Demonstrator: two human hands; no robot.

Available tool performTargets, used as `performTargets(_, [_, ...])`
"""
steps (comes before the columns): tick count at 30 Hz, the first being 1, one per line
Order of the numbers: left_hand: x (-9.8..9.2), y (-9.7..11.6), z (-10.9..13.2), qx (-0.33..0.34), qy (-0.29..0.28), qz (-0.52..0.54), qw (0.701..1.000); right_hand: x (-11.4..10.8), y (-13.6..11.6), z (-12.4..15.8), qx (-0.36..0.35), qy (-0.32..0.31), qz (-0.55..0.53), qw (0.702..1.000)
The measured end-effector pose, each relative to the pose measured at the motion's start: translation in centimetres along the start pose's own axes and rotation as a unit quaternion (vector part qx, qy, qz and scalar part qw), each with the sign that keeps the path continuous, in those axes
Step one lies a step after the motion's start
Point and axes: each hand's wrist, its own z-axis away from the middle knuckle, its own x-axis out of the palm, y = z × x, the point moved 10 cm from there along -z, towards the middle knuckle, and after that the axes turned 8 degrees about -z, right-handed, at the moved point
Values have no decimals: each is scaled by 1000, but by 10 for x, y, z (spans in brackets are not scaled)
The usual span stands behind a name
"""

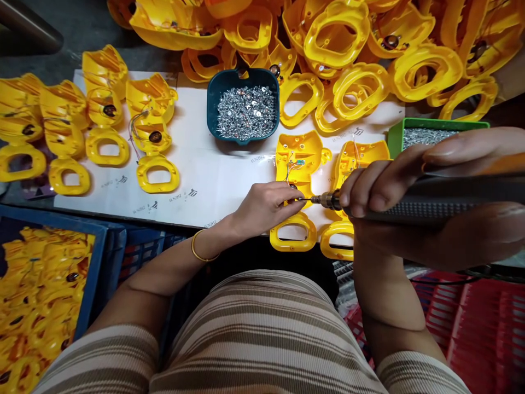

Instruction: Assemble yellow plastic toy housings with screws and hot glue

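Observation:
My left hand (266, 207) rests on a yellow plastic shell (296, 164) lying on the white sheet, fingers pinched at the driver's bit tip, probably on a screw too small to make out. My right hand (410, 186) is wrapped round a dark electric screwdriver (426, 200), held level with its chuck (326, 200) pointing left at the pinched fingers. A second yellow shell (361, 156) lies just right of the first, partly hidden by the right hand.
A dark teal tub of screws (245, 109) stands behind the shells; a green tub of screws (426, 135) is at the right. Yellow shells (106, 126) lie in rows at left and in a heap (348, 49) at the back. Blue crate (45, 295) holds more shells; red crate (484, 323) at lower right.

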Motion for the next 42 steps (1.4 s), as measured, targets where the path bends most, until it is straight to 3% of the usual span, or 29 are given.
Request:
performTargets(11, [6, -4, 0, -19, -44, -10, 999, -1, 4, -2, 13, -5, 3, 1000])
performTargets(19, [9, -4, 0, -12, -63, -7, 998, -3, 10, 1, -10, -34, -29, 999])
performTargets(29, [15, 3, 1, 16, -97, -20, 995, 6, 15, 2, 12, -84, -8, 996])
performTargets(32, [6, 7, 1, 11, -64, -26, 998, -4, 12, -3, 23, -59, -3, 998])
performTargets(35, [-17, 6, 5, 5, 36, -95, 995, 1, 18, -8, 50, -109, -5, 993])
performTargets(37, [-26, 4, 11, 2, 83, -163, 983, -5, 18, -14, 3, -76, -19, 997])
performTargets(40, [-22, -6, 20, -19, 70, -221, 973, -7, 18, -13, -105, -55, -64, 991])
performTargets(42, [-15, -13, 25, -39, 51, -224, 972, -3, 26, -11, -129, -67, -61, 987])
